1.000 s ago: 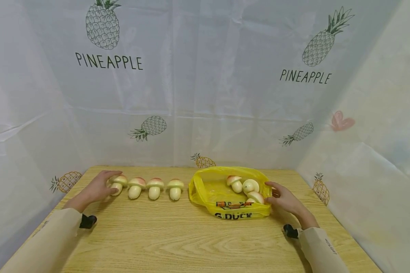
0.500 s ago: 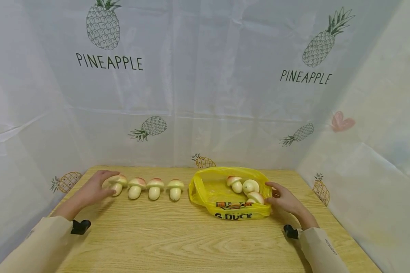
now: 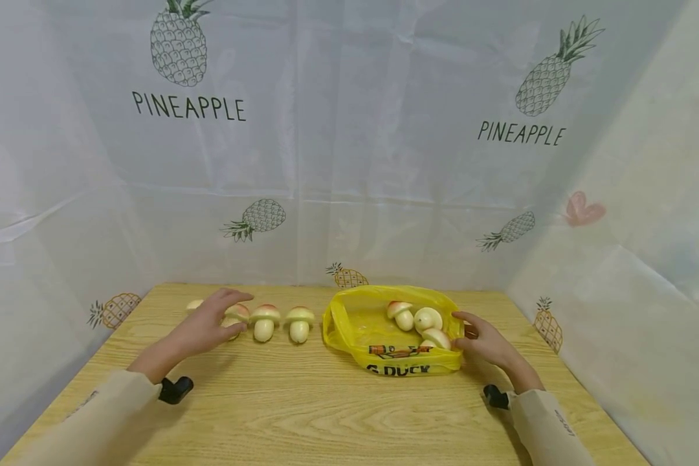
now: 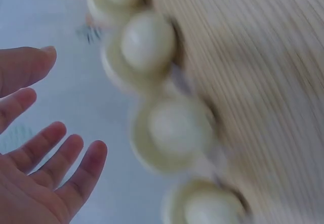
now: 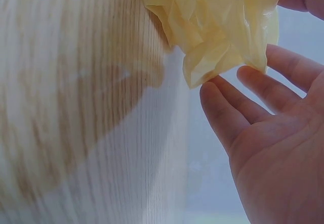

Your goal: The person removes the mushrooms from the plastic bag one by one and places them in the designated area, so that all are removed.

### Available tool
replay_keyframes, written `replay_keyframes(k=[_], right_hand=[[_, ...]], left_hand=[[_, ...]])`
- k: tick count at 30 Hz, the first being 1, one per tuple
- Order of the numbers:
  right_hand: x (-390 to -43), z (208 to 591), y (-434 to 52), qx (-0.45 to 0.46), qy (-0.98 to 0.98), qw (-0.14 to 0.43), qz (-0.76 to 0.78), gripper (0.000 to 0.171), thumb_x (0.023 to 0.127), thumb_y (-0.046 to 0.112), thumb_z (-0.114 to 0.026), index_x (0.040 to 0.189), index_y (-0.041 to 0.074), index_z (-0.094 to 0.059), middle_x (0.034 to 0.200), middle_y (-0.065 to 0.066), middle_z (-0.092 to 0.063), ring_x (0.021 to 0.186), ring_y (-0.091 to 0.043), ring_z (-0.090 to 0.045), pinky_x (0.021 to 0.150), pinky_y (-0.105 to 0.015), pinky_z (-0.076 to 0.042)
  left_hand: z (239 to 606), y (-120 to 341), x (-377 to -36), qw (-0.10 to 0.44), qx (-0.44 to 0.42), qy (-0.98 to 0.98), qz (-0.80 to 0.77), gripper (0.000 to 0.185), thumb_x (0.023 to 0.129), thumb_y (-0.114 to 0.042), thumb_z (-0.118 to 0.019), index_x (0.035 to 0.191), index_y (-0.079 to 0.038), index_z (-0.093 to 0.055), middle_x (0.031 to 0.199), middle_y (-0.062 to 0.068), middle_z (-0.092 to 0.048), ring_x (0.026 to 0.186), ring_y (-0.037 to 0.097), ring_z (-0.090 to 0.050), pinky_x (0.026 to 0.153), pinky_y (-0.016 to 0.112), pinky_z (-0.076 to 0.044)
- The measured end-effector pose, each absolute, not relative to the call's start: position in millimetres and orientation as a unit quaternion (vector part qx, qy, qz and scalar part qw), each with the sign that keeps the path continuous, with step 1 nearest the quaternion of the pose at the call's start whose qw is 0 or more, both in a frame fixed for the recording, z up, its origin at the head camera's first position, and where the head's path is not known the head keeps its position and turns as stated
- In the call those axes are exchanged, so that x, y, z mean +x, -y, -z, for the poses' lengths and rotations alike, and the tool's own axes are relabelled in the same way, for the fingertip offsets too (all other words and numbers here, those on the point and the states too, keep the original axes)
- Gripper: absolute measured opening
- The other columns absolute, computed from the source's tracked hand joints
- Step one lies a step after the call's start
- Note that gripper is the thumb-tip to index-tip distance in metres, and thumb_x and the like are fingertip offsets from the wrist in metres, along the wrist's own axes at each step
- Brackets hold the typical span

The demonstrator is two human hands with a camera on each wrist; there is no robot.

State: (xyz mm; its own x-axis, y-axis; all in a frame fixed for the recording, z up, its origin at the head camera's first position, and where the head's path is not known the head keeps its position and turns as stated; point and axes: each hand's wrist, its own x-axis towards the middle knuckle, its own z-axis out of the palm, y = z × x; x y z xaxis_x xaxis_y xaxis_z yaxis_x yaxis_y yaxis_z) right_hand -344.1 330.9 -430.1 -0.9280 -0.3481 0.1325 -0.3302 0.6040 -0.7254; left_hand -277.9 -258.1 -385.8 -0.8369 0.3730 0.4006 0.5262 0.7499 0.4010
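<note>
The table (image 3: 338, 414) bears a yellow bag (image 3: 355, 330) holding mushrooms. The right hand (image 3: 485, 342), fingers relaxed and spread, touches the bag's right edge. The left hand (image 3: 210, 320), fingers wide, hovers over the row's second mushroom (image 3: 237, 313), perhaps touching it.

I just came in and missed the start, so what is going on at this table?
A person sits at a wooden table with toy mushrooms. The left hand hovers open over the second mushroom of a row of four laid out on the left; the wrist view shows its fingers spread and holding nothing. The right hand rests with straight fingers against the right edge of a yellow plastic bag, which lies open with about three more mushrooms inside.
</note>
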Motion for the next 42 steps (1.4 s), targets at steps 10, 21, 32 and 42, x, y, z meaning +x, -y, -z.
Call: replay_keyframes(k=[10, 21, 32, 42], right_hand=[[-342, 430, -330, -0.192, -0.897, 0.011, 0.398, 0.074, 0.088, 0.026, -0.069, 0.147, 0.001, -0.031, 0.148, -0.028, -0.030, 0.129, -0.050, -0.037, 0.097, -0.056, -0.040], [-345, 428, -330, -0.196, -0.899, 0.010, 0.391, 0.074, 0.089, 0.027, -0.068, 0.147, 0.001, -0.031, 0.148, -0.029, -0.029, 0.128, -0.050, -0.037, 0.095, -0.055, -0.042], [-345, 430, -331, -0.197, -0.897, 0.011, 0.395, 0.074, 0.088, 0.028, -0.069, 0.147, 0.002, -0.032, 0.147, -0.028, -0.031, 0.127, -0.049, -0.039, 0.095, -0.054, -0.043], [-343, 430, -331, -0.191, -0.895, 0.015, 0.403, 0.073, 0.088, 0.026, -0.069, 0.146, 0.001, -0.033, 0.147, -0.028, -0.031, 0.127, -0.048, -0.039, 0.095, -0.053, -0.044]], left_hand=[[385, 173, -290, 0.110, -0.310, 0.901, 0.284, 0.050, 0.090, -0.019, -0.069, 0.136, -0.015, -0.051, 0.132, 0.006, -0.049, 0.117, 0.028, -0.052, 0.091, 0.047, -0.046], [389, 81, -295, 0.056, -0.373, 0.879, 0.292, 0.044, 0.095, -0.023, -0.061, 0.137, -0.021, -0.049, 0.129, 0.002, -0.050, 0.109, 0.021, -0.053, 0.086, 0.037, -0.048], [383, 6, -311, 0.031, -0.396, 0.873, 0.281, 0.042, 0.096, -0.027, -0.059, 0.137, -0.022, -0.050, 0.134, -0.003, -0.048, 0.111, 0.011, -0.051, 0.087, 0.027, -0.046], [390, -42, -329, 0.015, -0.414, 0.858, 0.302, 0.038, 0.097, -0.018, -0.057, 0.135, -0.019, -0.053, 0.132, -0.004, -0.049, 0.112, 0.018, -0.054, 0.085, 0.023, -0.047]])
